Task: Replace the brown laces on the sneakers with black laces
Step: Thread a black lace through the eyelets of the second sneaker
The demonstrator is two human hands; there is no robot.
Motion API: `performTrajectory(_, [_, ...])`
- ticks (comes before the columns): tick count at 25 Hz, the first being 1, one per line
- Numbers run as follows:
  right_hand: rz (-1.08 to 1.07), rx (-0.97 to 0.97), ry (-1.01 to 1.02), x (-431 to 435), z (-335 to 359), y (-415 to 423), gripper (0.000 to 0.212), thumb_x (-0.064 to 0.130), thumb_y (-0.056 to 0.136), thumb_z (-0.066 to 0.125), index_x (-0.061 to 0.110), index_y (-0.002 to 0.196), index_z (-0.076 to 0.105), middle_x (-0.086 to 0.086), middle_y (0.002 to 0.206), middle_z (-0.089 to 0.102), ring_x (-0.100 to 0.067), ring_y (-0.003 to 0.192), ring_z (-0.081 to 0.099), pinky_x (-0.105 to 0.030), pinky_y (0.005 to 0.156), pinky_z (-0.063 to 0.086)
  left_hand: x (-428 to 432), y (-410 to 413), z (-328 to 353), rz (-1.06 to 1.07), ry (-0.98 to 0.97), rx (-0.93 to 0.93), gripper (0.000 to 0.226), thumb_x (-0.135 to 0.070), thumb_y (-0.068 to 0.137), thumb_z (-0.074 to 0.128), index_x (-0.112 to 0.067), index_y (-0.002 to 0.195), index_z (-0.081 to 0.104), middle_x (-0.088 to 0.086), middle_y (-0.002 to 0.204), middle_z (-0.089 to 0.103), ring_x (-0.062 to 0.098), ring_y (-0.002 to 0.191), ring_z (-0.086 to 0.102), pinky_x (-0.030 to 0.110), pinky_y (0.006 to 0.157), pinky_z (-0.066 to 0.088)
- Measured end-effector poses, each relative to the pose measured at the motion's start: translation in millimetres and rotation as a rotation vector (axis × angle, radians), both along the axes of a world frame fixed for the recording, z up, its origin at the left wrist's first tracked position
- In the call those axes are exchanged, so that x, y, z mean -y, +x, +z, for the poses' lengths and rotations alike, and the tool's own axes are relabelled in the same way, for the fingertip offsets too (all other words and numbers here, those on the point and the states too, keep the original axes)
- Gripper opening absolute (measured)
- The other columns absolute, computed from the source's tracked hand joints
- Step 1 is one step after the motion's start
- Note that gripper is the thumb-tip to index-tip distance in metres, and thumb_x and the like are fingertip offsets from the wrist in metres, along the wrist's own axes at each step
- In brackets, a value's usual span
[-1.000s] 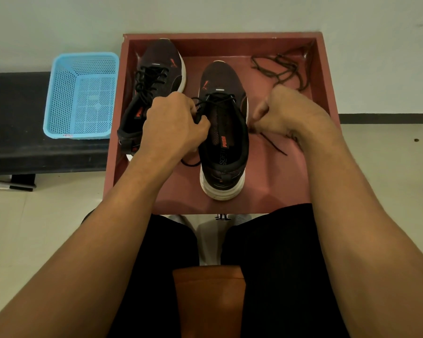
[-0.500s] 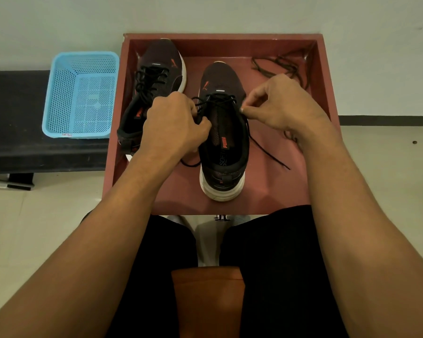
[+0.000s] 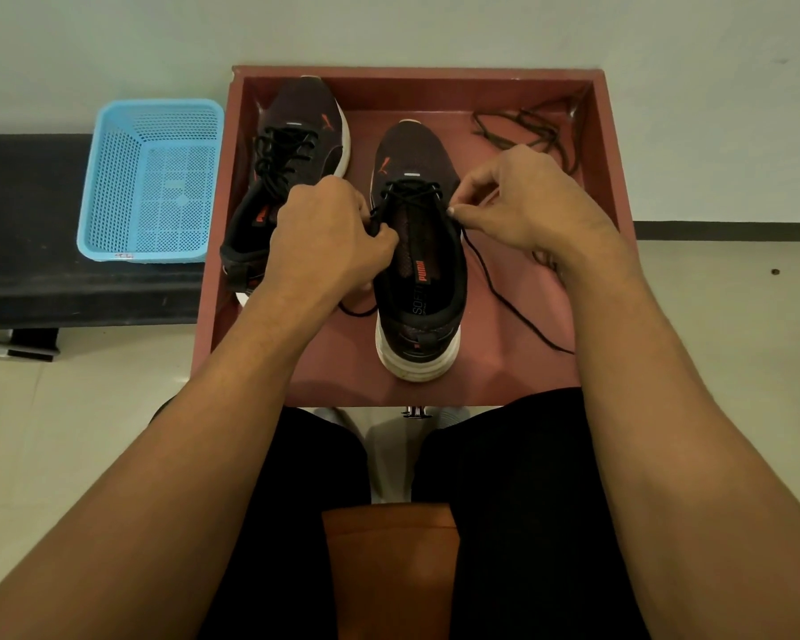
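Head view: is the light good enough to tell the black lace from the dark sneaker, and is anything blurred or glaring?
Head view: dim, warm light, no glare; the thin black lace stands out on the red-brown tray floor but nearly merges with the dark knit sneaker at the eyelets; the left hand and right hand gripping it look sharp.

The scene is viewed from a single head-worn wide-angle camera, aimed forward and down, close over the lap (image 3: 504, 478) and the tray (image 3: 609, 145) beyond.
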State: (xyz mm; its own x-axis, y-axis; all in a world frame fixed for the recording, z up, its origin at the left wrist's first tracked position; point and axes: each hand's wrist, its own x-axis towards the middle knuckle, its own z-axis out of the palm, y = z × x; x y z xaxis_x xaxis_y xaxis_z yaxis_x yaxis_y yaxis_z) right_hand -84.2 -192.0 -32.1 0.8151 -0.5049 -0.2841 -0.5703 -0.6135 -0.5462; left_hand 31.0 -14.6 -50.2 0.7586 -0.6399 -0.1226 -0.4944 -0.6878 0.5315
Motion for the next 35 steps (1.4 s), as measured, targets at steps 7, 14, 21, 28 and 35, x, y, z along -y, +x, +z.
performTrajectory(7, [-0.061,-0.318,-0.030,1,0,0,0.012,0.020,0.096,0.071,0.015,0.096,0.082,-0.005,0.089,0.074,-0.022,0.082,0.069,-0.033,0.077,0.056,1,0,0,0.017,0.032,-0.028,0.024,-0.029,0.089,0.069,-0.011,0.074,0.070,0.001,0.052,0.067,0.010,0.044,0.066,0.034,0.061,0.064])
performTrajectory(14, [-0.151,0.235,0.306,4,2,-7,0.018,0.025,0.097,0.071,0.019,0.080,0.076,0.001,0.085,0.079,-0.008,0.081,0.071,-0.025,0.074,0.054,4,2,3,-0.057,-0.088,0.140,0.050,-0.070,0.085,0.065,-0.029,0.113,0.067,-0.010,0.091,0.061,0.015,0.087,0.062,0.040,0.078,0.056])
performTrajectory(21, [0.066,0.514,0.319,-4,8,3,0.028,0.033,0.101,0.071,0.006,0.092,0.073,-0.002,0.080,0.074,-0.023,0.076,0.071,-0.040,0.079,0.058,19,0,6,-0.246,-0.366,0.064,0.022,-0.045,0.097,0.062,-0.031,0.111,0.071,-0.013,0.088,0.047,0.005,0.077,0.051,0.043,0.073,0.053])
performTrajectory(28, [-0.226,0.780,0.608,-3,12,2,0.024,0.027,0.100,0.072,0.018,0.078,0.068,-0.003,0.077,0.068,-0.018,0.073,0.061,-0.035,0.074,0.052,14,-1,7,-0.311,-0.412,-0.001,0.015,-0.044,0.090,0.068,-0.030,0.085,0.072,-0.004,0.080,0.060,0.011,0.069,0.054,0.045,0.068,0.053])
performTrajectory(35, [-0.407,0.988,0.972,4,12,-3,0.018,0.007,0.098,0.071,0.011,0.082,0.063,-0.013,0.087,0.071,-0.023,0.078,0.068,-0.036,0.078,0.057,10,2,5,-0.382,-0.226,0.028,0.021,-0.058,0.080,0.064,-0.042,0.088,0.074,-0.009,0.091,0.056,0.010,0.085,0.057,0.041,0.075,0.055])
